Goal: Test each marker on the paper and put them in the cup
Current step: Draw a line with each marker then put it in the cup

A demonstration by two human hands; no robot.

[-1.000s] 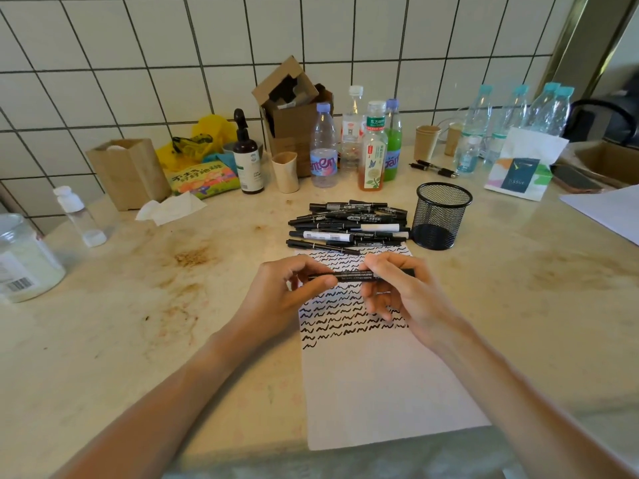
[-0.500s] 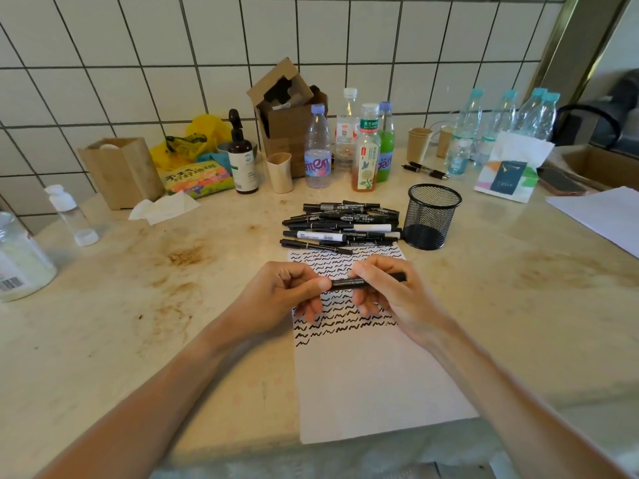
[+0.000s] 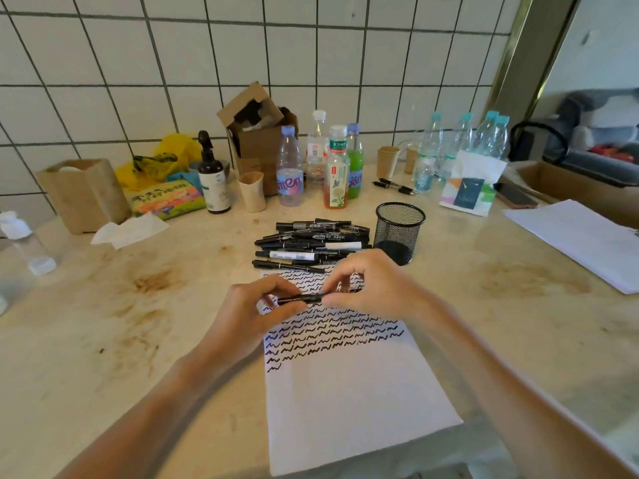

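i see marker [image 3: 300, 298] crosswise over paper [image 3: 349, 392], left hand [image 3: 252, 307] and right hand [image 3: 375, 288] pinching its ends; cup [image 3: 399, 233] beyond paper, nearer right hand.

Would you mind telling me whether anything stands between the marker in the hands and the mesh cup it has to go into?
Nothing visible blocks it. The marker, held by the left hand and right hand over the paper, is front-left of the mesh cup, whose mouth is open. The marker pile lies left of the cup, off the path.
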